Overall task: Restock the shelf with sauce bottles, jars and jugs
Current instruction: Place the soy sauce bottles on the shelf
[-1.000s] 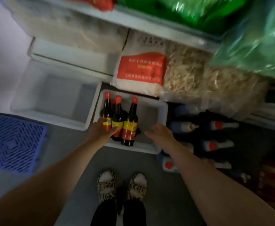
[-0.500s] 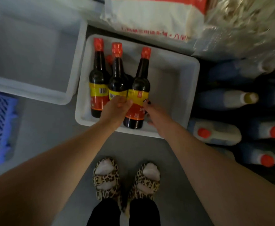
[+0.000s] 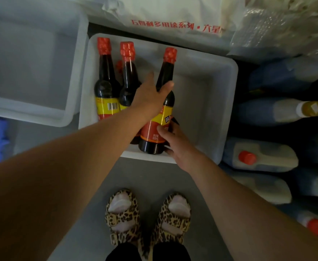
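Here we reach down into the white bin (image 3: 228,102) on the floor, where dark sauce bottles with red caps stand along its left side. Our right hand (image 3: 180,146) curls round the lower part of the nearest bottle (image 3: 159,127), thumb on its red and yellow label, fingers wrapped behind near the base; that bottle stands by the bin's front wall, leaning a little toward us. Our left hand (image 3: 150,97) lies across the same bottle's shoulder with fingers straight and spread narrow, the thumb out against its neck, the other fingers reaching between it and the middle bottle (image 3: 127,80). The left bottle (image 3: 105,85) stands against the bin's left wall, barcode toward us. A second, larger bin (image 3: 32,113) sits just left, touching or nearly touching the first. Right of the bin, jugs (image 3: 260,157) with red caps lie on their sides. A white sack (image 3: 169,17) overhangs the bin's far edge. Our leopard slippers (image 3: 124,217) stand on the grey floor.
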Action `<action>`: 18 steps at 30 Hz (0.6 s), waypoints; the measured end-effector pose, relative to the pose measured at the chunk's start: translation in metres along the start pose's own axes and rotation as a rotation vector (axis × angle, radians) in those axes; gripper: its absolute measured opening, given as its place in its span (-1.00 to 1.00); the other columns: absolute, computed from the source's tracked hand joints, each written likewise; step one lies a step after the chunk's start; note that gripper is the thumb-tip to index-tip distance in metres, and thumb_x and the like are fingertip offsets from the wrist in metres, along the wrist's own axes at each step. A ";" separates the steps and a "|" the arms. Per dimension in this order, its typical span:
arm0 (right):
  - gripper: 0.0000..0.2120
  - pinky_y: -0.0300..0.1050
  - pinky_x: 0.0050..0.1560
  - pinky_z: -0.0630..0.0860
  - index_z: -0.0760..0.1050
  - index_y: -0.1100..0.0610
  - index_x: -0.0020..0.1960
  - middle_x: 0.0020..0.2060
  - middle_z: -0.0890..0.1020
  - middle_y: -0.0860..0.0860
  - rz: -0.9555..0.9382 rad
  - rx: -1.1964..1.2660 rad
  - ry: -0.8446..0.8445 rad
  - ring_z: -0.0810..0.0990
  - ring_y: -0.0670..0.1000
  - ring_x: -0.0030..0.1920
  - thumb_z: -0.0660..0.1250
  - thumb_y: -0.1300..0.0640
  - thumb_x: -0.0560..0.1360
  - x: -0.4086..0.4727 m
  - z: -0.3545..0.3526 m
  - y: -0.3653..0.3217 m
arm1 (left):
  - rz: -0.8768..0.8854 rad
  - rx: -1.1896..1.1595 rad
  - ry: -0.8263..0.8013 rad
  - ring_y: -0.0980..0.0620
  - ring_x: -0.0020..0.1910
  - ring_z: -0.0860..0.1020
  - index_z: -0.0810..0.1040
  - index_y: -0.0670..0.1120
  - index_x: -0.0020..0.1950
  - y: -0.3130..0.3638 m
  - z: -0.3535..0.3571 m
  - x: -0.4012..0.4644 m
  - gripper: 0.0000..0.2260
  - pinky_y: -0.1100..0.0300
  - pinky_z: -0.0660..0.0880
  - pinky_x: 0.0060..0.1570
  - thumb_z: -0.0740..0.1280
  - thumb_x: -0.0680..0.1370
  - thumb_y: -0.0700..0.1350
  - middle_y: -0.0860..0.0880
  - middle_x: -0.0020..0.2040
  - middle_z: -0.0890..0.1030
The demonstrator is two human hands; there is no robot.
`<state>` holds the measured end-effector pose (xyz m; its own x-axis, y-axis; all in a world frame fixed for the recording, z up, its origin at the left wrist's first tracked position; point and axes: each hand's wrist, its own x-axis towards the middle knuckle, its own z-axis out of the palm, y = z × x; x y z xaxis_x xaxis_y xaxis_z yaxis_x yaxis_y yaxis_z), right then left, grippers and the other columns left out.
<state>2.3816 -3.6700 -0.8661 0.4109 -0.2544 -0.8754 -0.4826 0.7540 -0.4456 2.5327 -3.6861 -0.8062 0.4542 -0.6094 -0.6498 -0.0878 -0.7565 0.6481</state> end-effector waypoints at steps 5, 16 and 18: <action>-0.61 0.20 0.47 0.31 0.38 -0.31 0.24 0.20 0.55 -0.20 -0.050 -0.019 0.015 0.46 0.00 0.35 0.46 -0.10 0.49 0.002 0.000 0.005 | -0.095 0.006 -0.052 -0.01 0.14 0.51 0.29 -0.09 0.49 0.009 0.014 0.025 -0.46 0.10 0.44 0.02 0.22 0.61 0.19 -0.04 0.20 0.50; -0.44 0.03 0.36 0.44 0.40 -0.17 0.34 0.29 0.58 -0.02 -0.166 0.124 -0.001 0.54 -0.04 0.30 0.52 0.16 0.46 -0.007 -0.012 0.016 | 0.028 -0.156 -0.121 0.16 0.04 0.57 0.49 0.02 0.29 -0.005 -0.017 0.002 -0.69 0.19 0.47 0.04 0.30 0.59 0.10 0.08 0.08 0.61; -0.36 0.02 0.33 0.45 0.38 -0.11 0.42 0.30 0.58 -0.03 -0.174 0.053 0.003 0.54 -0.05 0.30 0.55 0.13 0.43 -0.009 -0.009 0.014 | 0.053 -0.185 -0.160 0.24 -0.01 0.56 0.50 0.01 0.27 -0.003 -0.027 -0.006 -0.72 0.29 0.43 -0.06 0.31 0.59 0.06 0.11 0.05 0.61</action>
<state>2.3641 -3.6628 -0.8663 0.4821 -0.3855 -0.7867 -0.3632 0.7292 -0.5799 2.5542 -3.6741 -0.7933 0.3055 -0.6883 -0.6580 0.0622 -0.6751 0.7351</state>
